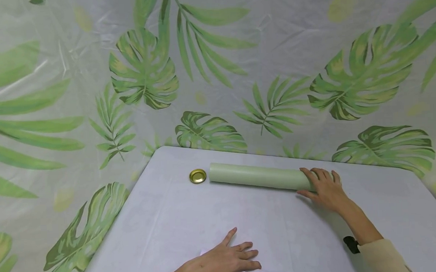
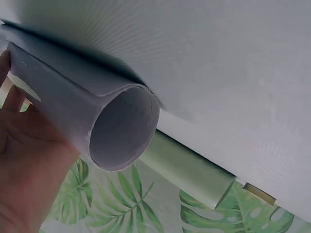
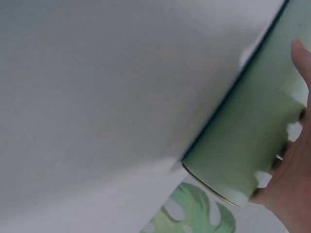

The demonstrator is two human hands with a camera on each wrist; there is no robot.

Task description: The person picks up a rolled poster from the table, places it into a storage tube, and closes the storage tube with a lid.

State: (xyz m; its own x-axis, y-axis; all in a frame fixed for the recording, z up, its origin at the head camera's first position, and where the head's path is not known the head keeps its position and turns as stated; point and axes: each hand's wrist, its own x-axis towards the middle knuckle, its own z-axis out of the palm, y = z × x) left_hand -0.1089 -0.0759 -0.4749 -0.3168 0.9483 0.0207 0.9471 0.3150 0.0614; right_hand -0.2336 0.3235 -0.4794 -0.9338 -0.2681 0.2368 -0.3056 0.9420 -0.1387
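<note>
A long pale green tube [image 1: 256, 177] lies across the far part of the white table. My right hand [image 1: 328, 192] grips it near its right end, with the thumb on the near side and the fingers over the top. In the right wrist view the tube's closed-looking end has a thin gold rim. My left hand [image 1: 227, 259] rests with spread fingers on a rolled sheet of pale paper [image 2: 63, 92], mostly hidden under the palm in the head view. The left wrist view looks into the roll's round hollow end. A round gold lid [image 1: 198, 176] sits just left of the tube.
The white tabletop [image 1: 178, 223] has rounded far corners. Behind it hangs a glossy sheet [image 1: 216, 99] printed with green leaves, close to the table's back edge. A dark band [image 1: 351, 244] is on the right wrist, by a cream sleeve [image 1: 384, 256].
</note>
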